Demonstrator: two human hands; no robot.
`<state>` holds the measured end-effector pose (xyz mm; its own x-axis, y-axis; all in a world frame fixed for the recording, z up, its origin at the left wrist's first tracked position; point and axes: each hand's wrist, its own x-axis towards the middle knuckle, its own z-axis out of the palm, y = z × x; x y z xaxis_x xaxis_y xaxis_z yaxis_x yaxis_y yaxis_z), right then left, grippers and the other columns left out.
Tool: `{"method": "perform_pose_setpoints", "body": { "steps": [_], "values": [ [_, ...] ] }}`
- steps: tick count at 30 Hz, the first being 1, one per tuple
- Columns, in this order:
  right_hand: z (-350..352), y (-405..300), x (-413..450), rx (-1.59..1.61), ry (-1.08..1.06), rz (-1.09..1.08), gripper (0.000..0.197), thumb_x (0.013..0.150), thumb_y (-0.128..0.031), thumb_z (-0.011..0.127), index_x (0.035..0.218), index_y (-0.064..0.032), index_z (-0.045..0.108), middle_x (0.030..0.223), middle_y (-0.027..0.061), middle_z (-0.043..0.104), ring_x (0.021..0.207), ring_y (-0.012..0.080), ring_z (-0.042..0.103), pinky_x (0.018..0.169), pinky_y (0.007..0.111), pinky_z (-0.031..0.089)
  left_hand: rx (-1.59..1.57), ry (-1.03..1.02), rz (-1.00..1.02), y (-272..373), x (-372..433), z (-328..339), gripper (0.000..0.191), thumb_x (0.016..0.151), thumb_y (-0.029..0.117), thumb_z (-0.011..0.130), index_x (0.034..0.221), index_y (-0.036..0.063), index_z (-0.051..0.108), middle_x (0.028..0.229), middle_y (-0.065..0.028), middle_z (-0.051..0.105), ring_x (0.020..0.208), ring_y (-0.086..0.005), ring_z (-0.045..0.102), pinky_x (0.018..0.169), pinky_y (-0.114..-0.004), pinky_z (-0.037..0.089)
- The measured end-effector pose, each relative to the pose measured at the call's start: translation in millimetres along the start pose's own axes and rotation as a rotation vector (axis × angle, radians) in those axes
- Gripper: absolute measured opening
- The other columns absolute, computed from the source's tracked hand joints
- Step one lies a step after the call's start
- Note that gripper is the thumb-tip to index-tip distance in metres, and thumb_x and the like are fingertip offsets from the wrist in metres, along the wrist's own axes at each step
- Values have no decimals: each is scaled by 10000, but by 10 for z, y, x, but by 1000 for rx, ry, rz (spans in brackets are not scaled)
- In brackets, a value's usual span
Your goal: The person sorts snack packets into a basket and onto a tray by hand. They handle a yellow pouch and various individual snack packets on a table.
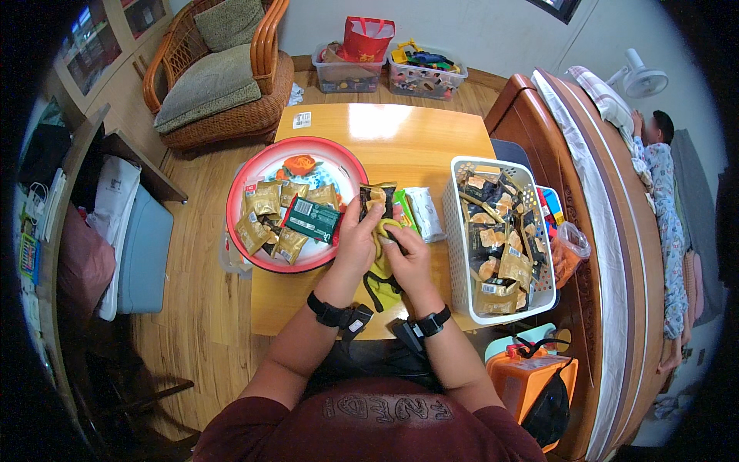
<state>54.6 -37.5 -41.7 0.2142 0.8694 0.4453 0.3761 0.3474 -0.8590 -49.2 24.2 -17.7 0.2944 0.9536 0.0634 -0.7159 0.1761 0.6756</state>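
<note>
My left hand [358, 234] holds a black and gold snack packet [376, 195] upright above the wooden table [415, 130]. Pinched in the fingers of my right hand [409, 257] is a yellow-green cloth [383, 295] with dark edging, its lower part hanging towards the table's near edge. The cloth's upper end touches the area under the packet. To the left lies a round red-rimmed tray [245, 164] with a flower pattern. Several gold packets [262, 197] and a dark green packet [313, 218] rest on it. A white perforated basket [462, 283] full of black and gold packets [489, 237] stands at the right.
Behind my hands lie a green packet [404, 209] and a white soft pack [425, 213]. A rattan armchair [211, 86] and toy bins [427, 81] stand beyond the table. On the right, a person [664, 185] lies on a bed [626, 231]; an orange case [528, 381] sits beside it.
</note>
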Motion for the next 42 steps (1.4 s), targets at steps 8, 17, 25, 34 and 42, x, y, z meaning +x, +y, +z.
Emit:
{"method": "perform_pose_setpoints", "body": {
  "steps": [8, 17, 25, 34, 42],
  "values": [
    [-16, 78, -22, 224, 216, 201, 257, 921, -52, 646, 1151, 63, 655, 1098, 130, 690, 1020, 191, 643, 904, 301, 492, -93, 9, -43, 48, 29, -78, 297, 1014, 131, 526, 1279, 0, 511, 1135, -88, 642, 1008, -185, 648, 886, -325, 534],
    [-22, 36, -28, 443, 240, 253, 282, 929, -62, 648, 1179, 67, 638, 1153, 111, 672, 1059, 163, 607, 926, 293, 473, -45, -46, -371, -136, 78, -324, 342, 979, 186, 510, 1258, 1, 582, 1138, -81, 676, 1057, -177, 635, 947, -320, 489],
    [-54, -14, -21, 131, 13, 61, 272, 874, -35, 678, 1130, 52, 656, 1035, 142, 677, 987, 232, 641, 883, 296, 481, 355, -1, -8, -173, 70, -185, 379, 1067, 252, 406, 1276, -15, 577, 1095, -71, 647, 958, -118, 610, 862, -251, 480],
    [-28, 1, 28, 432, 297, 232, 357, 977, -116, 615, 1277, 75, 587, 1217, 102, 652, 1076, 139, 589, 924, 295, 476, 373, -33, -87, -210, 11, -159, 329, 1002, 201, 585, 1244, -22, 589, 1136, -78, 642, 1002, -123, 611, 877, -263, 495],
    [43, 275, 77, 381, 267, 272, 358, 966, -139, 616, 1261, 63, 599, 1186, 112, 679, 1089, 155, 607, 942, 285, 475, 523, -51, 242, 60, -264, 444, 305, 1014, 92, 522, 1294, -29, 532, 1227, -105, 595, 1085, -163, 593, 953, -301, 480]
  ]
}}
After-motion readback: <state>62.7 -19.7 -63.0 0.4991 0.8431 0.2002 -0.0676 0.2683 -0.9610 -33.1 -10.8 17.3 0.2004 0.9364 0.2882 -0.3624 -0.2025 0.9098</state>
